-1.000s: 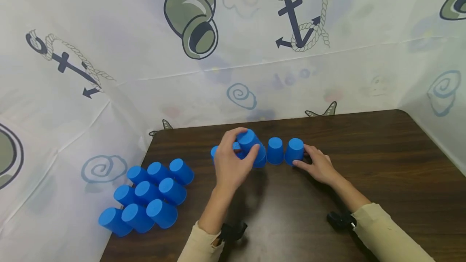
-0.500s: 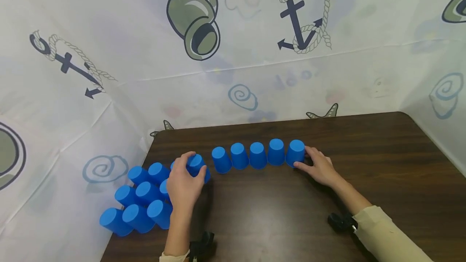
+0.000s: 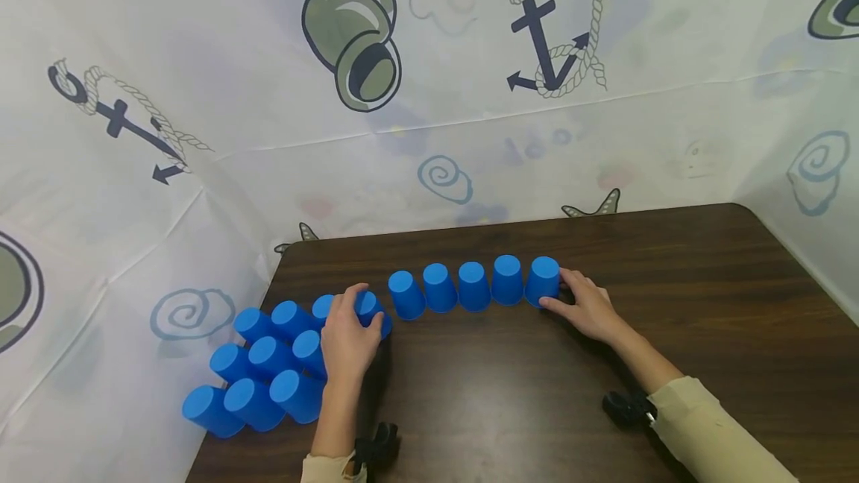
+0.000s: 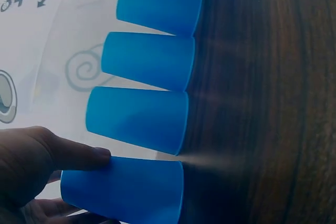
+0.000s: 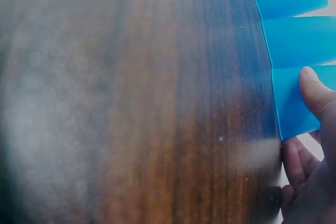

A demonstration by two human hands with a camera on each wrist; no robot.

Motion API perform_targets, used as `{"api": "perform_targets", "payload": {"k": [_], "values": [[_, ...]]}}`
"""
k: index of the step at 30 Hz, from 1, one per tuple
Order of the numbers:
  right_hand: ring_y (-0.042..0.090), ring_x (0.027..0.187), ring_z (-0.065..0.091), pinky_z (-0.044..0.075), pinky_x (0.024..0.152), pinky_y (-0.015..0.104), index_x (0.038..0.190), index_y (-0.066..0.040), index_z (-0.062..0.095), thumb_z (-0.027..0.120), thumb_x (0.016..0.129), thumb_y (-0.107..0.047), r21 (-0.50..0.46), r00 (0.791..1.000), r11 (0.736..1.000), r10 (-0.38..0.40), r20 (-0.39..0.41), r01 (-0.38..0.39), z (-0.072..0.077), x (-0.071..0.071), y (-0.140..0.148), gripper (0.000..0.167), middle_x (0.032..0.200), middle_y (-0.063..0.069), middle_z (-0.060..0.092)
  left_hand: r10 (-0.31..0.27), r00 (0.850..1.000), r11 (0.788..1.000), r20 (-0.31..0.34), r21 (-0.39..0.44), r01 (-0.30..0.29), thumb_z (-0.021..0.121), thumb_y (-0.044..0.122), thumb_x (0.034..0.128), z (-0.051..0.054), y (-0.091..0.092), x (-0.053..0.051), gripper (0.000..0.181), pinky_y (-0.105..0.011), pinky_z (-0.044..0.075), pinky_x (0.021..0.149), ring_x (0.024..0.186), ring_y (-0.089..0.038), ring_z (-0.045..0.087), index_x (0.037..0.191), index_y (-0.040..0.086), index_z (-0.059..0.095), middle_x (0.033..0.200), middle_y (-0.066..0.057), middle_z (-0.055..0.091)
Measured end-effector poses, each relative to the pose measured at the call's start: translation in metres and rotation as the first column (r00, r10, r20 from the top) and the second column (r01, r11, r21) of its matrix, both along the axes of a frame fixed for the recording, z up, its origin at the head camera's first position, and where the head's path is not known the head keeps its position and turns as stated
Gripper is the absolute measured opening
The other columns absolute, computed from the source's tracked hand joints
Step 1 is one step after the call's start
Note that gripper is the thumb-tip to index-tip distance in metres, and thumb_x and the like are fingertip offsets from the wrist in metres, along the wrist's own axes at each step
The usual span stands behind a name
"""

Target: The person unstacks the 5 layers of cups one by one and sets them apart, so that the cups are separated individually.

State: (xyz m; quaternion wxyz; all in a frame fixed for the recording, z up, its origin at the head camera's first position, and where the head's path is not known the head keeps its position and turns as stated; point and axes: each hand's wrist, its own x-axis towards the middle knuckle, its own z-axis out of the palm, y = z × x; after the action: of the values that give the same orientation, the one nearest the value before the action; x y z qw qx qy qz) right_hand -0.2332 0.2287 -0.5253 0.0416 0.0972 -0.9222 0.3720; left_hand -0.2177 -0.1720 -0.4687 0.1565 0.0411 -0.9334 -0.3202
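My left hand (image 3: 350, 341) grips a blue plastic cup (image 3: 373, 313), thumb on one side and fingers on the other, at the left end of a row of upside-down blue cups. The left wrist view shows this held cup (image 4: 131, 190) with its rim at about table level, a small gap from its neighbour (image 4: 139, 119). At the row's right end, my right hand (image 3: 588, 305) holds the last cup (image 3: 542, 282) between thumb and fingers. Its thumb lies on the side of that cup (image 5: 290, 100) in the right wrist view.
Several more upside-down blue cups (image 3: 271, 354) stand in a block at the table's left, close beside my left hand, which partly hides some. The dark wooden table (image 3: 503, 393) meets a patterned white cloth (image 3: 456, 118) at its back and sides.
My left hand has carried its cup from in front of the row's middle leftward to the row's left end, shifting only slightly in the last half second. The right hand stays on its cup.
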Motion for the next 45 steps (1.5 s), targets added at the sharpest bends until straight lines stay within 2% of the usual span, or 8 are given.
{"api": "perform_targets", "payload": {"k": [6, 14, 18, 22, 26, 32, 39, 45], "values": [[0.047, 0.120, 0.046, 0.030, 0.092, 0.066, 0.142, 0.002, 0.042, 0.064, 0.095, -0.040, 0.000, 1.000, 1.000, -0.003, 0.010, 0.003, 0.002, 0.001, -0.001, 0.067, 0.130, 0.027, 0.053, 0.000, 1.000, 1.000, 0.001, -0.013, 0.000, 0.077, 0.021, 0.0855, -0.004, -0.001, -0.002, 0.054, -0.061, 0.047, 0.092, 0.114, -0.039, 0.058, 0.135, 0.020, 0.054, 0.132, -0.013, 0.055], [0.047, 0.120, 0.046, 0.029, 0.092, 0.066, 0.142, 0.001, 0.042, 0.064, 0.095, -0.039, -0.003, 1.000, 1.000, 0.000, 0.008, 0.000, 0.003, 0.002, -0.002, 0.066, 0.129, 0.027, 0.053, 0.016, 1.000, 0.999, -0.015, -0.052, -0.017, 0.078, 0.024, 0.0843, 0.000, -0.002, 0.000, 0.057, -0.062, 0.048, 0.090, 0.113, -0.039, 0.059, 0.136, 0.020, 0.054, 0.135, -0.013, 0.054], [0.048, 0.120, 0.046, 0.030, 0.091, 0.066, 0.142, 0.002, 0.042, 0.064, 0.095, -0.039, -0.001, 1.000, 1.000, -0.004, 0.008, 0.004, 0.004, 0.002, -0.002, 0.066, 0.130, 0.028, 0.053, 0.014, 0.997, 0.996, -0.082, -0.085, -0.021, 0.080, 0.023, 0.0826, 0.008, 0.002, 0.006, 0.058, -0.061, 0.049, 0.088, 0.112, -0.039, 0.059, 0.135, 0.019, 0.055, 0.135, -0.014, 0.054], [0.048, 0.120, 0.047, 0.031, 0.090, 0.066, 0.141, 0.002, 0.043, 0.065, 0.095, -0.037, -0.003, 1.000, 1.000, -0.006, 0.003, 0.006, 0.006, 0.002, -0.002, 0.064, 0.129, 0.027, 0.053, 0.000, 0.981, 0.991, -0.194, -0.129, -0.026, 0.081, 0.021, 0.0813, 0.019, 0.009, 0.010, 0.059, -0.058, 0.052, 0.085, 0.114, -0.036, 0.058, 0.135, 0.017, 0.056, 0.134, -0.013, 0.054], [0.047, 0.120, 0.047, 0.031, 0.091, 0.066, 0.141, 0.002, 0.044, 0.065, 0.095, -0.037, -0.006, 1.000, 1.000, -0.004, 0.002, 0.004, 0.006, 0.002, -0.002, 0.064, 0.129, 0.027, 0.054, -0.079, 0.960, 0.985, -0.268, -0.167, 0.034, 0.081, 0.017, 0.0804, 0.027, 0.020, 0.010, 0.059, -0.057, 0.049, 0.092, 0.122, -0.033, 0.051, 0.134, 0.015, 0.057, 0.135, -0.014, 0.053], [0.047, 0.120, 0.047, 0.030, 0.091, 0.066, 0.141, 0.002, 0.044, 0.066, 0.094, -0.038, -0.010, 1.000, 1.000, 0.000, -0.007, 0.000, 0.004, 0.002, -0.003, 0.065, 0.128, 0.027, 0.054, -0.258, 0.948, 0.947, -0.188, -0.244, 0.209, 0.082, 0.018, 0.0805, 0.025, 0.045, 0.004, 0.064, -0.054, 0.047, 0.097, 0.127, -0.035, 0.047, 0.138, 0.014, 0.054, 0.139, -0.016, 0.050], [0.046, 0.120, 0.047, 0.029, 0.092, 0.066, 0.142, 0.001, 0.043, 0.065, 0.094, -0.038, -0.013, 1.000, 1.000, 0.005, -0.002, -0.005, 0.002, 0.001, -0.003, 0.066, 0.129, 0.026, 0.054, -0.289, 0.956, 0.914, -0.044, -0.310, 0.262, 0.082, 0.017, 0.0808, 0.014, 0.057, -0.012, 0.075, -0.056, 0.051, 0.091, 0.129, -0.042, 0.045, 0.146, 0.008, 0.044, 0.143, -0.024, 0.043], [0.045, 0.120, 0.048, 0.029, 0.093, 0.067, 0.142, 0.001, 0.043, 0.065, 0.094, -0.038, -0.010, 1.000, 1.000, 0.000, -0.005, 0.000, 0.003, 0.002, -0.002, 0.065, 0.128, 0.026, 0.055, -0.277, 0.960, 0.912, -0.031, -0.322, 0.253, 0.081, 0.015, 0.0812, 0.010, 0.059, -0.019, 0.064, -0.053, 0.055, 0.084, 0.119, -0.041, 0.052, 0.139, 0.008, 0.053, 0.135, -0.024, 0.048]]}}
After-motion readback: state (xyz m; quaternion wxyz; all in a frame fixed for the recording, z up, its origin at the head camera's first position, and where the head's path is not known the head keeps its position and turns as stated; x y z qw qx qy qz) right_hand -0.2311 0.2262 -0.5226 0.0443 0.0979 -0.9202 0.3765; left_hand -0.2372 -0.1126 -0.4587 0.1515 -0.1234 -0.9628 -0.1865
